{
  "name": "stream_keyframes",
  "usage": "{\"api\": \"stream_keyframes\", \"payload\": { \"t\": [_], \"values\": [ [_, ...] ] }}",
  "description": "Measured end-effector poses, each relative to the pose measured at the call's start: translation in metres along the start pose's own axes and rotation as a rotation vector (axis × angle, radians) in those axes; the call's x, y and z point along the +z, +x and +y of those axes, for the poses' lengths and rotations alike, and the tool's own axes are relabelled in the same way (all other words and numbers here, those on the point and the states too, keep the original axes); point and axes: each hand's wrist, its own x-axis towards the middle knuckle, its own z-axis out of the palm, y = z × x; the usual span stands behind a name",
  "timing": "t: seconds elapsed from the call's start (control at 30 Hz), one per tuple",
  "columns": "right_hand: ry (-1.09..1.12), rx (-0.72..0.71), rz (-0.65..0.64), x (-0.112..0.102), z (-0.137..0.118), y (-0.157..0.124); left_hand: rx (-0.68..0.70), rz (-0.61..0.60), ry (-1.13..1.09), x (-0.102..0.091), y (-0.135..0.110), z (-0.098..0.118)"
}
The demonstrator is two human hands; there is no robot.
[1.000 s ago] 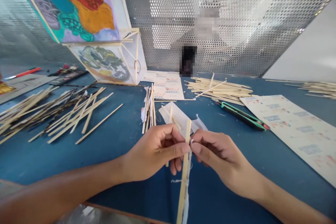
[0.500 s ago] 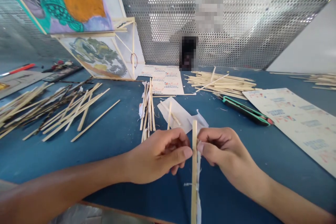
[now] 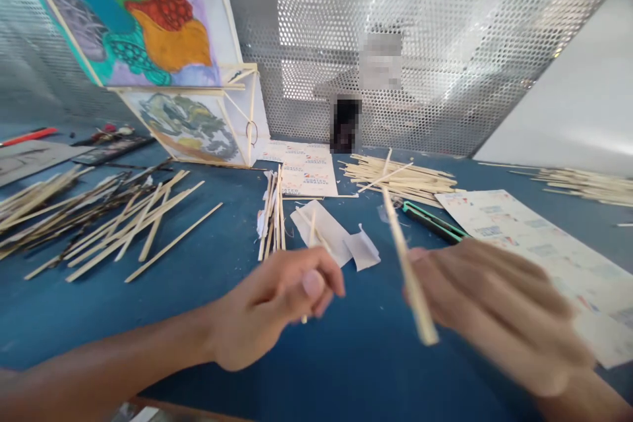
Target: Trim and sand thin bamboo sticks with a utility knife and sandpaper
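Observation:
My right hand (image 3: pixel 494 310), blurred by motion and turned back upward, is closed on a pale wooden stick (image 3: pixel 408 270). This stick slants from upper left to lower right above the blue tabletop. My left hand (image 3: pixel 281 310) is curled, its fingers folded in. A pale wooden tip (image 3: pixel 304 319) pokes out beneath those fingers, and a thin stick (image 3: pixel 312 229) shows just above them; they look like one piece, though its middle is hidden. Behind my hands lie scraps of white paper (image 3: pixel 363 252) and a small bundle of sticks (image 3: pixel 271 214).
Loose sticks (image 3: pixel 138 224) spread across the left side. More sticks (image 3: pixel 405 178) are piled at the back right, beside a black and green utility knife (image 3: pixel 430 223) and a printed sheet (image 3: pixel 514 224). A painted frame structure (image 3: pixel 188 128) stands at back left before a perforated metal panel (image 3: pixel 306 46).
My hands have moved apart, left and right. The stick that stood upright between them is now tilted in my right hand, and the white strip along it no longer shows. The view has shifted slightly.

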Motion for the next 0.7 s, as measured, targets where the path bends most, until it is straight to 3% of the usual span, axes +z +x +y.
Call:
{"api": "stream_keyframes", "payload": {
  "t": [0.03, 0.1, 0.17, 0.27, 0.5, 0.6, 0.7],
  "values": [
    [-0.074, -0.103, 0.014, 0.004, -0.004, -0.001, -0.108, -0.14, -0.097, 0.004, 0.0, 0.002],
    [-0.27, -0.438, -0.012, 0.015, -0.011, -0.001, -0.265, -0.285, -0.246, 0.016, -0.001, 0.005],
    [-0.405, -0.771, -0.082, 0.026, -0.016, 0.003, -0.365, -0.318, -0.364, 0.027, -0.003, 0.004],
    [-0.478, -0.957, -0.174, 0.032, -0.016, 0.01, -0.421, -0.305, -0.506, 0.035, -0.005, 0.0],
    [-0.489, -0.931, -0.178, 0.036, -0.011, 0.003, -0.477, -0.31, -0.44, 0.028, -0.003, -0.005],
    [-0.4, -0.72, -0.194, 0.039, -0.012, -0.004, -0.515, -0.308, -0.395, 0.028, -0.002, -0.008],
    [-0.307, -0.495, -0.122, 0.044, -0.009, -0.005, -0.487, -0.299, -0.395, 0.028, -0.002, -0.011]
  ]
}}
